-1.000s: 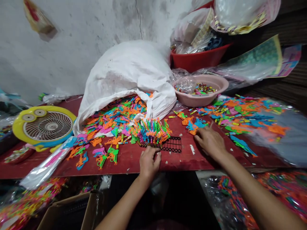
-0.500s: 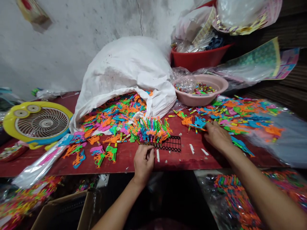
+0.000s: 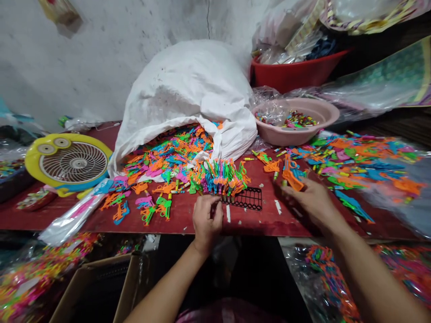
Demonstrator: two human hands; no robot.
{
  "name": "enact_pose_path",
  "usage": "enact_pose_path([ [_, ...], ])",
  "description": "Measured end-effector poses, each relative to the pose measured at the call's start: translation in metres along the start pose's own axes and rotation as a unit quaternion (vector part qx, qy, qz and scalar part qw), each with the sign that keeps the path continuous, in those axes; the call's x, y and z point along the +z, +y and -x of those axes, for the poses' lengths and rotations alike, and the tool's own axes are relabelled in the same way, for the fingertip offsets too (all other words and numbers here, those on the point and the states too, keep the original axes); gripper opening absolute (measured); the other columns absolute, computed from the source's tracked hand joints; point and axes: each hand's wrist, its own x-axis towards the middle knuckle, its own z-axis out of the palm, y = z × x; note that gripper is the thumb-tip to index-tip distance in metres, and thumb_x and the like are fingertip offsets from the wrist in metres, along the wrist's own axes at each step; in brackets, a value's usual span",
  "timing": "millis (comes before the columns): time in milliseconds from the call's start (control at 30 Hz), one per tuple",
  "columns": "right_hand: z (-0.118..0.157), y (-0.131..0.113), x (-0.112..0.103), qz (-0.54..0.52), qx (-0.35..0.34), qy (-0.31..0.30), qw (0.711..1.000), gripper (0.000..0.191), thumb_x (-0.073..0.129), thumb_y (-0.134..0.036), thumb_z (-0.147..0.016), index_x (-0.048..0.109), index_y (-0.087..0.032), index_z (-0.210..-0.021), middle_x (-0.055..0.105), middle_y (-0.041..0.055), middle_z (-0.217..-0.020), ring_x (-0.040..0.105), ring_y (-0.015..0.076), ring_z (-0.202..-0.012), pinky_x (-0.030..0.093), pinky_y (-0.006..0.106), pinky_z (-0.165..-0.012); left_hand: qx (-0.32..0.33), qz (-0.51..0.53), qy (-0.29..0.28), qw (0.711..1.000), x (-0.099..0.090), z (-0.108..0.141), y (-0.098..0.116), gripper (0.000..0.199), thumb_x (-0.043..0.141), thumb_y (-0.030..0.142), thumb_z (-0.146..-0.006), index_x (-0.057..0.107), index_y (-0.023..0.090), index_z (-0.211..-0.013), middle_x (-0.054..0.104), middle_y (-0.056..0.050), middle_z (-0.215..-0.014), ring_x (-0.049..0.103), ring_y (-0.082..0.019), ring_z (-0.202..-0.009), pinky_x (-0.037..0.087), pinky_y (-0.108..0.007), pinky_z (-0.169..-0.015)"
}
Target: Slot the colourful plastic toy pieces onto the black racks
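My left hand (image 3: 207,220) rests at the left end of a black plastic grid rack (image 3: 247,198), its curled fingers against a dense row of small bright plastic toy pieces (image 3: 220,177) standing in the rack. Whatever those fingers may pinch is hidden. My right hand (image 3: 306,202) is raised a little above the red table (image 3: 256,220), its fingers closed on an orange plastic toy piece (image 3: 292,178). Loose orange and blue pieces (image 3: 269,165) lie just beyond that hand.
A white woven sack (image 3: 185,85) spills coloured pieces across the table. Behind stand a pink basin (image 3: 296,130) of small pieces and a red basin (image 3: 296,76). A yellow fan (image 3: 69,161) sits left, a plastic sheet with pieces lies right, and a cardboard box sits below the front edge.
My right hand has lifted an orange piece off the table and moved toward the rack. My left hand stays near the rack's left end. The view has shifted slightly.
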Motion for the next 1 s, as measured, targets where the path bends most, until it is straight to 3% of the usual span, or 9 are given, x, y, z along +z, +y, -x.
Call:
enact_pose_path([
  [67,0.018,-0.011,0.026,-0.144,0.064,-0.039,0.987,0.04,0.074,-0.05,-0.069,0.062,-0.018,-0.089,0.062,0.0008,-0.064,0.054,0.0149,-0.051,0.045,0.027,-0.047,0.037,-0.056,0.043,0.997,-0.004,-0.01,0.006,0.019,0.063,0.02,-0.087,0.064,0.019,-0.106,0.063,-0.008,-0.101,0.059,-0.02,-0.097,0.047,-0.036,-0.087],
  [133,0.032,-0.02,0.052,-0.198,0.083,-0.068,0.974,0.042,0.079,-0.049,-0.063,0.061,-0.019,-0.086,0.06,-0.0012,-0.063,0.056,0.0144,-0.052,0.047,0.027,-0.048,0.072,-0.103,0.057,0.99,-0.008,-0.023,0.012,0.03,0.065,0.025,-0.086,0.062,0.02,-0.115,0.062,-0.011,-0.115,0.057,-0.025,-0.11,0.042,-0.043,-0.097],
  [300,0.043,-0.027,0.09,-0.13,0.006,-0.056,0.99,0.028,0.069,-0.045,-0.072,0.06,-0.021,-0.084,0.058,-0.002,-0.06,0.054,0.0153,-0.053,0.046,0.028,-0.053,0.13,-0.137,-0.051,0.981,-0.013,-0.056,0.018,0.045,0.065,0.039,-0.086,0.057,0.022,-0.127,0.053,-0.014,-0.139,0.045,-0.03,-0.132,0.025,-0.052,-0.113],
  [400,0.041,-0.027,0.094,-0.021,-0.087,-0.024,0.996,0.02,0.064,-0.037,-0.073,0.066,-0.02,-0.083,0.064,0.0026,-0.073,0.058,0.0181,-0.067,0.046,0.03,-0.064,0.127,-0.139,-0.105,0.976,-0.011,-0.065,0.016,0.043,0.062,0.043,-0.088,0.059,0.022,-0.126,0.058,-0.012,-0.134,0.049,-0.028,-0.127,0.023,-0.051,-0.113],
  [500,0.042,-0.031,0.091,0.032,-0.127,-0.023,0.991,0.016,0.062,-0.033,-0.073,0.068,-0.019,-0.08,0.064,0.004,-0.079,0.058,0.018,-0.072,0.044,0.029,-0.068,0.119,-0.137,-0.131,0.974,-0.012,-0.066,0.015,0.041,0.058,0.046,-0.091,0.06,0.022,-0.124,0.065,-0.009,-0.12,0.053,-0.026,-0.119,0.025,-0.048,-0.109],
  [633,0.047,-0.038,0.085,0.061,-0.118,-0.023,0.991,0.017,0.061,-0.036,-0.077,0.065,-0.02,-0.075,0.055,-0.0003,-0.066,0.049,0.0138,-0.059,0.037,0.025,-0.057,0.11,-0.151,-0.145,0.971,-0.013,-0.066,0.021,0.039,0.055,0.048,-0.093,0.061,0.023,-0.122,0.068,-0.008,-0.113,0.054,-0.026,-0.111,0.028,-0.047,-0.103],
  [733,0.049,-0.039,0.085,0.08,-0.106,-0.019,0.991,0.023,0.063,-0.041,-0.079,0.068,-0.019,-0.084,0.055,-0.0012,-0.064,0.046,0.0135,-0.055,0.034,0.025,-0.054,0.095,-0.166,-0.153,0.97,-0.012,-0.065,0.029,0.039,0.053,0.05,-0.093,0.062,0.022,-0.12,0.067,-0.008,-0.108,0.054,-0.026,-0.106,0.03,-0.046,-0.098],
  [833,0.048,-0.036,0.089,0.067,-0.083,-0.023,0.994,0.03,0.06,-0.045,-0.081,0.07,-0.019,-0.089,0.062,0.0018,-0.068,0.048,0.0146,-0.055,0.036,0.026,-0.053,0.082,-0.177,-0.157,0.968,-0.011,-0.064,0.035,0.038,0.051,0.051,-0.094,0.062,0.023,-0.117,0.067,-0.008,-0.106,0.054,-0.026,-0.103,0.03,-0.046,-0.095],
  [1000,0.045,-0.033,0.094,-0.007,-0.055,-0.019,0.998,0.025,0.061,-0.035,-0.073,0.069,-0.018,-0.09,0.071,0.0072,-0.084,0.059,0.0173,-0.065,0.046,0.03,-0.062,0.073,-0.188,-0.162,0.966,-0.011,-0.064,0.037,0.038,0.051,0.053,-0.094,0.063,0.024,-0.115,0.066,-0.007,-0.106,0.053,-0.026,-0.103,0.029,-0.045,-0.093],
])
